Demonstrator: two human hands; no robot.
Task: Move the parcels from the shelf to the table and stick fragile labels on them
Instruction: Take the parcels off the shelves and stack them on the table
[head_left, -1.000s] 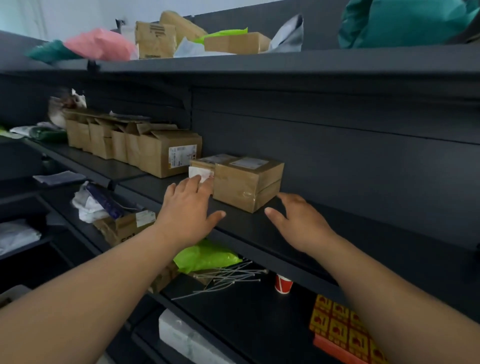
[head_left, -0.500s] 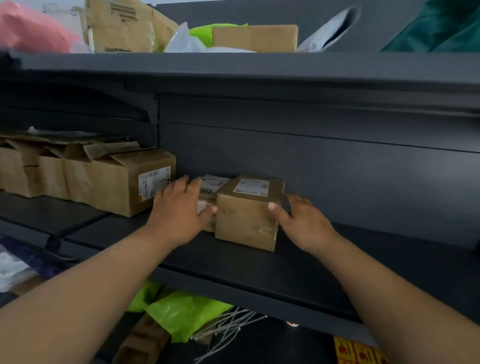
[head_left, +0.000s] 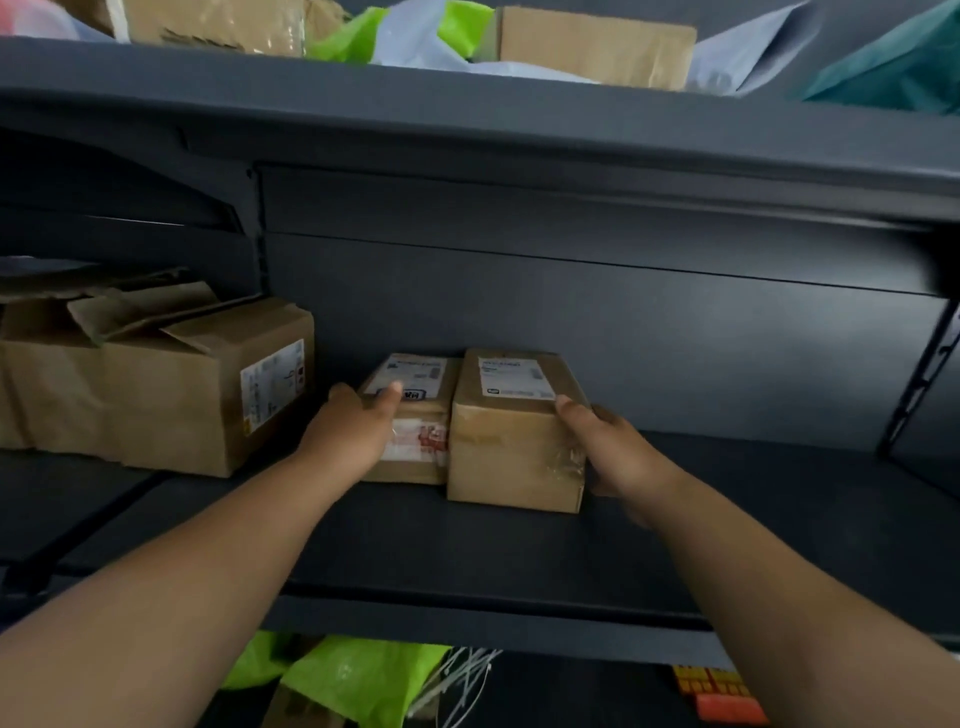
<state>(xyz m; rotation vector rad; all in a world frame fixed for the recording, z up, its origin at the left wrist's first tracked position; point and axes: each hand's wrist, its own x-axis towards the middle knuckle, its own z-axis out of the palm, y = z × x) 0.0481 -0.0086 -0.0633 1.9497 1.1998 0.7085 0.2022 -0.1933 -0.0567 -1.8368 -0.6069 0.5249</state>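
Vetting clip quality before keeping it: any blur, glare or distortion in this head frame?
Head view: wide-angle bending bows the upper shelf edge; label print on the shorter parcel and taller parcel is too soft to read; the taller one's tape glints faintly.

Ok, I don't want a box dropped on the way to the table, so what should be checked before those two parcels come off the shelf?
1. Left hand holds the shorter parcel, thumb on top: ok.
2. Right hand holds the taller parcel, thumb at its top edge: ok.
3. Fingers wrapped behind both parcels: hidden, cannot tell.
4. Parcels side by side and touching, so they can move as a pair: ok.
5. Shelf board bare in front of them for pulling out: ok.
6. Table ready to receive them: not in view, cannot tell.
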